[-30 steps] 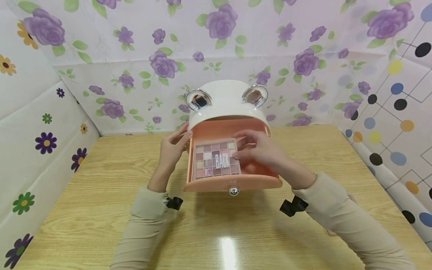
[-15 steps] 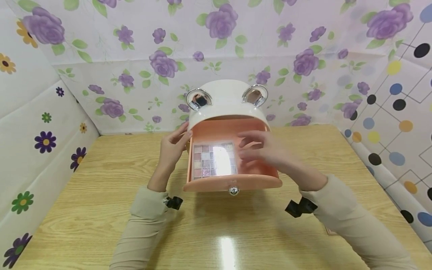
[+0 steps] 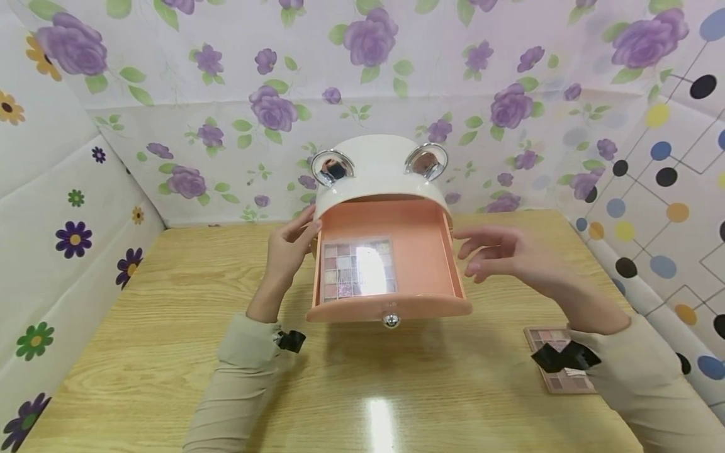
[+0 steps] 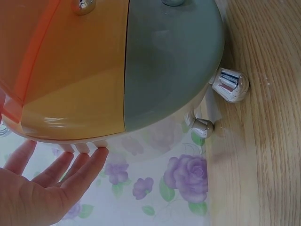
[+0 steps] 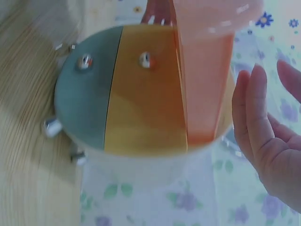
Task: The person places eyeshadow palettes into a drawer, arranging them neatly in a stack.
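A white rounded storage box [image 3: 376, 160] with silver-rimmed ear shapes has its top peach drawer [image 3: 421, 258] pulled out. On the left of that drawer lies an eyeshadow palette [image 3: 340, 270], glare across its lid. My left hand [image 3: 286, 251] rests on the box's left side; in the left wrist view its fingers [image 4: 87, 172] reach straight to the white shell. Just right of the drawer, my right hand [image 3: 501, 255] hangs in the air with relaxed fingers and holds nothing. A second palette [image 3: 557, 382] lies on the table, partly under the right sleeve.
Below the pulled-out drawer, the wrist views show a yellow drawer front [image 4: 80, 89] and a green one [image 4: 174, 61], both with silver knobs. Short silver feet [image 4: 230, 85] stand under the box. Flowered sheeting [image 3: 272, 107] backs the wooden table [image 3: 198, 327].
My right hand has let go of the palette in the drawer and moved right, out past the drawer's side. The palette sits slightly farther left. My left hand has stayed put.
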Tool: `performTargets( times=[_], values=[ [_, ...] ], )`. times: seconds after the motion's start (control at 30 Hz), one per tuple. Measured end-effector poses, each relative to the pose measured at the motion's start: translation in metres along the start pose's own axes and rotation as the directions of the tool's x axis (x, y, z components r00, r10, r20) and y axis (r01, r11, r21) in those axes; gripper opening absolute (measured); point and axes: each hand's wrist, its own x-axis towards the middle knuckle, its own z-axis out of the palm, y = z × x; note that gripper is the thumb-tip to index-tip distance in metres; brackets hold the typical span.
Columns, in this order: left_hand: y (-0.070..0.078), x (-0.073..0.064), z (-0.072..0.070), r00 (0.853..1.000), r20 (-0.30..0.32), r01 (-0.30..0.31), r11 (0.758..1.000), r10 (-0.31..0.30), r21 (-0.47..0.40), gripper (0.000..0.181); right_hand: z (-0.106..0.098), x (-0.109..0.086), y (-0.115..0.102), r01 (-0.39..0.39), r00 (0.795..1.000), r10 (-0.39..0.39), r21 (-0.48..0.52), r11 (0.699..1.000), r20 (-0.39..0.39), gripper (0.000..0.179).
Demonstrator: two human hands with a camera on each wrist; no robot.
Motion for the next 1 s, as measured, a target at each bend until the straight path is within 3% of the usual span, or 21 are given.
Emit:
performTargets(
  times=[0.33,0.7,1.0],
  values=[
    [0.000,-0.002,-0.001,1.000,0.013,0.003,1.000,-0.003,0.013,0.042,-0.043,-0.034,0.027,0.140,0.974,-0.140,0.010,0.990,0.178,0.048],
    [0.001,-0.002,0.000,1.000,0.012,-0.001,1.000,0.001,0.012,0.042,-0.073,-0.070,0.067,0.068,0.985,-0.049,-0.114,0.991,0.168,0.054],
    [0.001,-0.001,-0.001,1.000,0.012,0.001,1.000,-0.001,0.012,0.042,-0.092,-0.102,0.101,0.033,0.983,-0.012,-0.113,0.993,0.185,0.061]
  ],
)
